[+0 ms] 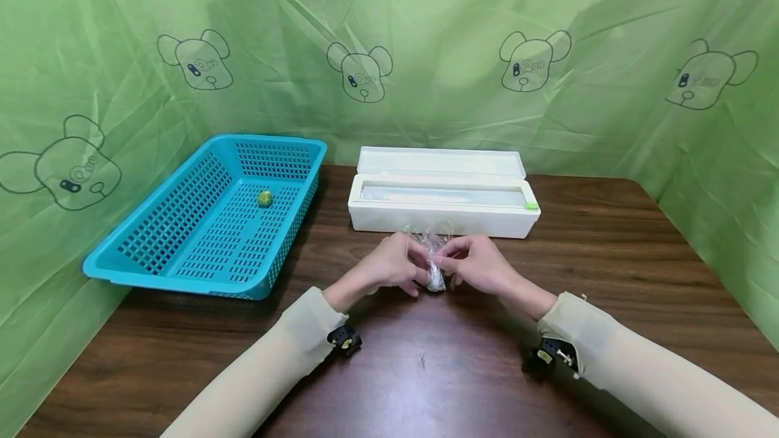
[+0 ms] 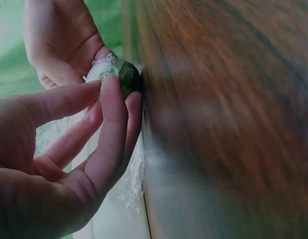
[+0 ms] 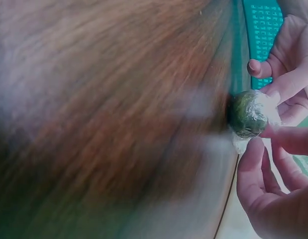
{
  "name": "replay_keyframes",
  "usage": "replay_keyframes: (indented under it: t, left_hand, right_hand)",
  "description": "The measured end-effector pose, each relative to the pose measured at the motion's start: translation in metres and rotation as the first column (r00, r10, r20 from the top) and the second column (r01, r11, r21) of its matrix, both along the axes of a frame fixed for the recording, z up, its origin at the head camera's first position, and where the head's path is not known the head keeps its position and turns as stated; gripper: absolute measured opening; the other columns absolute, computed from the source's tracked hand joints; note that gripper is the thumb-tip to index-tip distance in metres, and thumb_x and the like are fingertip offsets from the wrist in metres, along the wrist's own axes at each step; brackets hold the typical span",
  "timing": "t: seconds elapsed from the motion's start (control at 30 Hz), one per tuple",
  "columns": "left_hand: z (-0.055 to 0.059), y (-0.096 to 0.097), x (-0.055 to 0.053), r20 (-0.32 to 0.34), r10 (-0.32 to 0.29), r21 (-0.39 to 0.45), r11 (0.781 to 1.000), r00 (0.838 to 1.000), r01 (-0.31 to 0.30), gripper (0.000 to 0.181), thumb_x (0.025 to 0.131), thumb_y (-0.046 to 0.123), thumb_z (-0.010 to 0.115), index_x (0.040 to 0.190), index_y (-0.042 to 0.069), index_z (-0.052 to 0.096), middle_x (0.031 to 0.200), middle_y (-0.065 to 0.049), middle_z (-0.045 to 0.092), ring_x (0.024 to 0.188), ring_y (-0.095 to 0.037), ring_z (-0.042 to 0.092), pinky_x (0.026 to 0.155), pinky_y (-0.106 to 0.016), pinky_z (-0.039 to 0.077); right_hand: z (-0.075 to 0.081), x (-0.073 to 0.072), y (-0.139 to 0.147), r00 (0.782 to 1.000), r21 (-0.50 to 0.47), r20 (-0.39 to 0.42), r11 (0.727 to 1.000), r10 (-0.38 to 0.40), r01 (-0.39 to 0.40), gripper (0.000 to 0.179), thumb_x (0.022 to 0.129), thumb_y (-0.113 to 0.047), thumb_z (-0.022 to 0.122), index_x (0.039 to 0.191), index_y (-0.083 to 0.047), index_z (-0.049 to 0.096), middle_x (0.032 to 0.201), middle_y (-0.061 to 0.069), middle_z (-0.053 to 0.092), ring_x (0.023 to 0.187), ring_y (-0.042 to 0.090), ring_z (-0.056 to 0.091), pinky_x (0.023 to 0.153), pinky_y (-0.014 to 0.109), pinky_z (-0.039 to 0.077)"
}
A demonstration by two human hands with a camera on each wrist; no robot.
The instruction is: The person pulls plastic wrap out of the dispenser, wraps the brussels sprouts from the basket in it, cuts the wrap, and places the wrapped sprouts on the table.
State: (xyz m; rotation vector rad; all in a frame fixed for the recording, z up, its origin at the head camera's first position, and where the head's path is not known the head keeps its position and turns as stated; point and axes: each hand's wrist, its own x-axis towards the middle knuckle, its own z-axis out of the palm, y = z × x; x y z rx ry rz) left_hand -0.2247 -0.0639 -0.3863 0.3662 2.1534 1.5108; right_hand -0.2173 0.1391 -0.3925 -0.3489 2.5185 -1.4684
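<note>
While a small, round, dark-green fruit (image 3: 245, 115) gleams through crinkled clear cling film (image 1: 435, 242), at or just above the wood-grain tabletop (image 1: 420, 370), the left hand (image 1: 394, 263) and right hand (image 1: 479, 265) pinch the gathered film, near the open white box (image 1: 444, 219).

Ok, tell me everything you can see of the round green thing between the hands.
The round green thing looks dark, wrapped in clear, crinkled plastic film that bunches above it. It is on or just above the wooden table, before the white box. The left hand and right hand pinch the film.
</note>
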Motion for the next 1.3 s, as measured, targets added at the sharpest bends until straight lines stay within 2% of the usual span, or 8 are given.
replay_keyframes:
  t: [0.13, 0.37, 0.57, 0.7, 0.8, 0.97, 1.13, 1.3]
  left_hand:
    - [-0.002, 0.001, 0.000, -0.002, 0.004, 0.009, 1.000, 1.000, -0.004, 0.018, 0.084, -0.012, 0.079, 0.100, -0.004, 0.073, 0.084, -0.012, 0.073, 0.067, -0.026, 0.072, 0.060, -0.039, 0.063]
    - [0.001, 0.000, 0.000, -0.031, 0.064, 0.038, 0.997, 0.997, -0.062, 0.048, 0.079, -0.015, 0.081, 0.114, -0.004, 0.051, 0.089, -0.018, 0.073, 0.072, -0.031, 0.073, 0.061, -0.043, 0.063]
    - [0.001, -0.003, 0.005, -0.029, 0.082, 0.053, 0.995, 0.996, -0.081, 0.046, 0.088, -0.009, 0.076, 0.117, -0.003, 0.042, 0.093, -0.019, 0.074, 0.077, -0.034, 0.076, 0.063, -0.042, 0.063]
    - [0.005, -0.004, 0.013, -0.100, 0.027, -0.023, 0.999, 0.995, -0.030, 0.029, 0.095, 0.000, 0.075, 0.111, -0.003, 0.051, 0.093, -0.017, 0.076, 0.076, -0.033, 0.077, 0.062, -0.040, 0.062]
    - [0.008, -0.003, 0.020, -0.190, -0.027, -0.110, 0.994, 0.981, 0.006, 0.023, 0.092, 0.004, 0.081, 0.106, 0.002, 0.062, 0.088, -0.010, 0.077, 0.070, -0.030, 0.076, 0.057, -0.034, 0.060]
    - [0.006, 0.004, 0.028, -0.287, -0.035, -0.166, 0.986, 0.957, -0.014, 0.019, 0.087, 0.004, 0.087, 0.095, 0.005, 0.069, 0.077, -0.005, 0.075, 0.058, -0.032, 0.073, 0.047, -0.030, 0.054]
    - [0.004, 0.005, 0.029, -0.322, -0.019, -0.192, 0.980, 0.947, -0.046, 0.017, 0.085, 0.004, 0.088, 0.086, 0.007, 0.071, 0.074, -0.002, 0.074, 0.056, -0.031, 0.072, 0.045, -0.028, 0.053]
    - [0.004, 0.002, 0.028, -0.310, -0.011, -0.175, 0.984, 0.951, -0.045, 0.014, 0.086, 0.004, 0.088, 0.084, 0.009, 0.075, 0.074, -0.002, 0.074, 0.058, -0.031, 0.072, 0.045, -0.031, 0.055]
  right_hand:
    - [-0.001, 0.002, 0.000, 0.997, -0.023, 0.080, 1.000, -0.019, 0.021, 0.010, 0.096, -0.008, 0.075, 0.100, 0.001, 0.079, 0.082, 0.009, 0.073, 0.060, 0.023, 0.067, 0.060, 0.038, 0.059]
    - [-0.002, -0.001, -0.001, 0.987, -0.062, 0.159, 0.997, -0.028, 0.038, 0.014, 0.096, -0.008, 0.076, 0.100, 0.005, 0.077, 0.080, 0.011, 0.072, 0.065, 0.020, 0.068, 0.062, 0.037, 0.061]
    - [-0.003, -0.005, -0.002, 0.980, -0.066, 0.197, 0.997, -0.025, 0.038, 0.013, 0.093, -0.008, 0.076, 0.095, 0.005, 0.077, 0.076, 0.012, 0.071, 0.065, 0.018, 0.068, 0.060, 0.034, 0.061]
    - [-0.003, -0.007, -0.001, 0.977, -0.070, 0.214, 0.997, -0.022, 0.038, 0.013, 0.090, -0.007, 0.076, 0.094, 0.005, 0.078, 0.074, 0.012, 0.072, 0.063, 0.017, 0.067, 0.060, 0.032, 0.059]
    - [-0.002, -0.007, -0.001, 0.976, -0.071, 0.219, 0.997, -0.009, 0.025, 0.013, 0.088, -0.006, 0.075, 0.094, 0.005, 0.079, 0.074, 0.011, 0.072, 0.063, 0.016, 0.066, 0.059, 0.030, 0.059]
    - [-0.001, -0.008, -0.001, 0.969, -0.081, 0.245, 0.997, 0.008, 0.012, 0.013, 0.089, -0.009, 0.076, 0.091, 0.003, 0.079, 0.073, 0.009, 0.070, 0.062, 0.015, 0.066, 0.057, 0.028, 0.057]
    - [-0.002, -0.010, -0.007, 0.964, -0.081, 0.265, 0.995, -0.029, 0.052, 0.017, 0.089, -0.009, 0.075, 0.100, 0.004, 0.073, 0.074, 0.013, 0.070, 0.061, 0.017, 0.066, 0.053, 0.027, 0.054]
    - [-0.002, -0.016, -0.013, 0.955, -0.072, 0.289, 0.994, -0.059, 0.084, 0.036, 0.087, -0.007, 0.071, 0.120, 0.005, 0.067, 0.076, 0.015, 0.070, 0.060, 0.019, 0.065, 0.047, 0.027, 0.051]
